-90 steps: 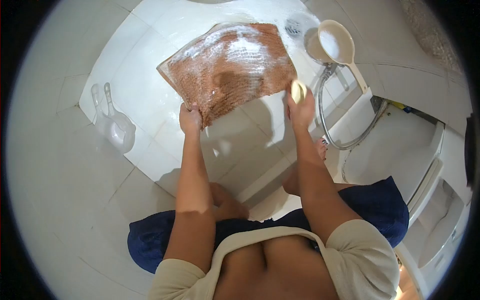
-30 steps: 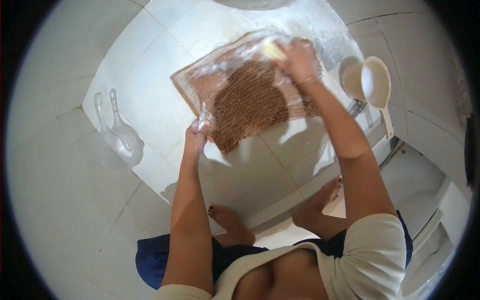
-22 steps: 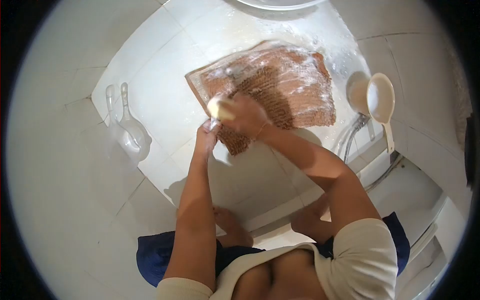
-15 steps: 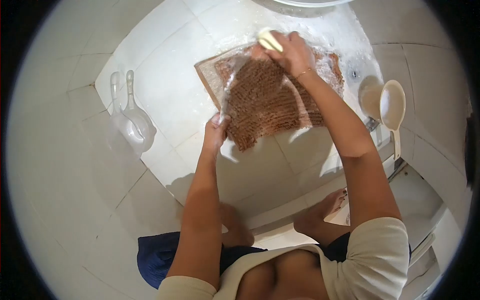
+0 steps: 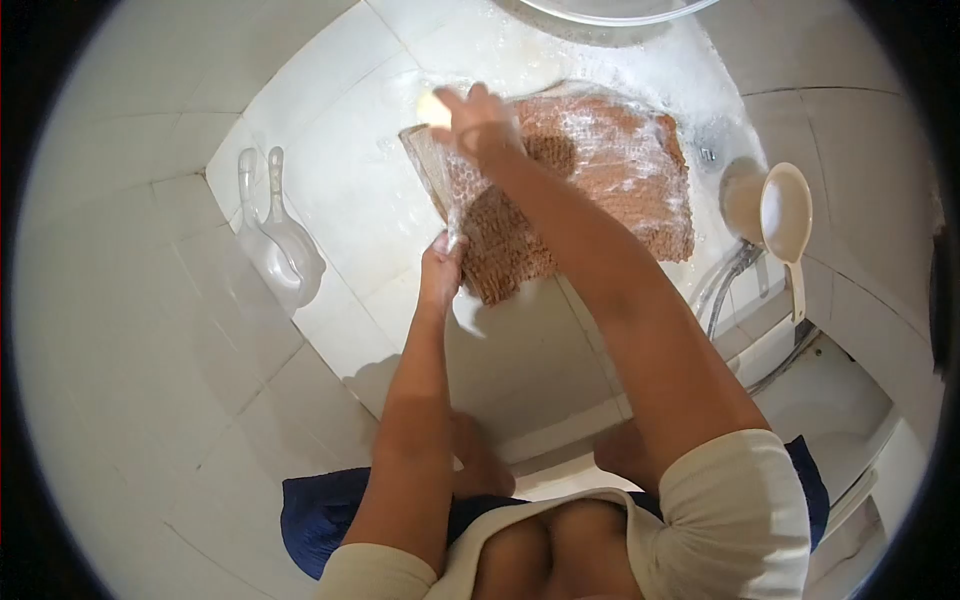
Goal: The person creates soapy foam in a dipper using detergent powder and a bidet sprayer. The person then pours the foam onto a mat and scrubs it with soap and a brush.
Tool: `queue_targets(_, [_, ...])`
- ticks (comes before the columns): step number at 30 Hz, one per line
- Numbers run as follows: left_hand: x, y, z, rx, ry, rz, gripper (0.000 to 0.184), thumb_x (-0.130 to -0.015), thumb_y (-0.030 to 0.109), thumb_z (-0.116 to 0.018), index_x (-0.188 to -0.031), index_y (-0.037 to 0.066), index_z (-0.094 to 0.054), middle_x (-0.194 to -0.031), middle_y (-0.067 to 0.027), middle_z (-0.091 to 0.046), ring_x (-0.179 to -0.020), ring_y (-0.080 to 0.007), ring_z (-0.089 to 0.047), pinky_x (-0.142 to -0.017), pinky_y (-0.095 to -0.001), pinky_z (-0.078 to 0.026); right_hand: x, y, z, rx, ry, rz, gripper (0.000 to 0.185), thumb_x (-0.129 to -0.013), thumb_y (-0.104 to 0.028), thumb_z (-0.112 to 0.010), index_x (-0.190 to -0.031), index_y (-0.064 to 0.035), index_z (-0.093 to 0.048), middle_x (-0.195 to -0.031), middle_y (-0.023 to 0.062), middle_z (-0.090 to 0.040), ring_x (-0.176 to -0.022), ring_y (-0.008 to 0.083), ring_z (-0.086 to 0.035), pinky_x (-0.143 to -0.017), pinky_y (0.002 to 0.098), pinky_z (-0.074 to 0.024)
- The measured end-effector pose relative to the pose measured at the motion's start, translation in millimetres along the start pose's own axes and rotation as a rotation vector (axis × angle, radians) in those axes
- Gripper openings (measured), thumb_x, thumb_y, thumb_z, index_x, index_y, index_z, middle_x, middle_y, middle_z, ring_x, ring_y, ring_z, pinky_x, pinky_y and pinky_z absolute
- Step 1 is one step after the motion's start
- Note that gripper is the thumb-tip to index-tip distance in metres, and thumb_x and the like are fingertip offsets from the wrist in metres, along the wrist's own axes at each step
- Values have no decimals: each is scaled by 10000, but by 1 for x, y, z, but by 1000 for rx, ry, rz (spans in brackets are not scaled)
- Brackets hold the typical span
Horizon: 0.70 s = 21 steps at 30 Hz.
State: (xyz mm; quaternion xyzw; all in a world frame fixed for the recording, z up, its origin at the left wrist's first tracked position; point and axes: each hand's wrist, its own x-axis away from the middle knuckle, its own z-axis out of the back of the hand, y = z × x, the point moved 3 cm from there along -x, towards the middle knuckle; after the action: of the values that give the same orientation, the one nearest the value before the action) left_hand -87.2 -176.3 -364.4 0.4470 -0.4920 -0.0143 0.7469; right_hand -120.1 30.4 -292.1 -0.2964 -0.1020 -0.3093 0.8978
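Note:
A brown textured mat (image 5: 620, 150), streaked with white foam, lies on the pale tiled floor (image 5: 350, 120). My left hand (image 5: 442, 265) is closed on the mat's near left corner, where the edge is bunched and foamy. Over the mat's far left corner, my right hand (image 5: 480, 125) holds a pale yellow brush-like block (image 5: 434, 108); both are slightly blurred by motion. The block's underside is hidden.
A clear-white dipper (image 5: 285, 250) is on the left by the wall. On the right stands a beige dipper (image 5: 786, 212) with a long handle, above a grey hose (image 5: 722, 285). The rim of a basin (image 5: 620, 18) shows at the top. Foam surrounds a floor drain (image 5: 707, 154).
My right hand has swept back and forth over the mat with the yellow block, most recently leftward to the far left corner. My left hand keeps its hold. The basin rim has come into view.

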Motion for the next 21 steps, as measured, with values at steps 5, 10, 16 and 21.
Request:
queue_targets(5, [0,-3,-2,44,2,-76,230,-904,216,-553,-1057,47,-581,-554,34,-463,-416,-68,-383,-383,-238,-300,38,26,-11,314,-24,194,558,-827,-403,-597,-1331,-242,-419,-994,128,-554,-753,179,-581,-652,287,-532])
queue_targets(10, [-6,-10,1,51,-5,-3,192,-905,176,-543,-1067,84,-588,-616,35,-521,-422,-45,-390,-374,-212,-283,40,166,76,-24,441,-465,530,-803,-411,-630,-1246,-150,-500,-866,145,-570,-655,196,-607,-514,327,-524])
queue_targets(16, [-18,50,5,-930,160,-151,470,-866,491,-498,-900,37,-616,-700,-127,-627,-655,-278,-609,-608,-381,-452,169,162,22,-55,511,-440,540,-750,-360,-691,-1207,-121,-530,-975,158,-532,-858,276,-547,-710,418,-485])
queue_targets(21, [-40,144,-28,-889,527,-652,343,-835,350,-572,-1032,69,-561,-1155,-140,-529,-1015,-308,-532,-882,-430,-388,180,169,-5,-171,612,-588,516,-750,-340,-682,-1204,-176,-502,-990,99,-556,-919,297,-542,-793,403,-456])
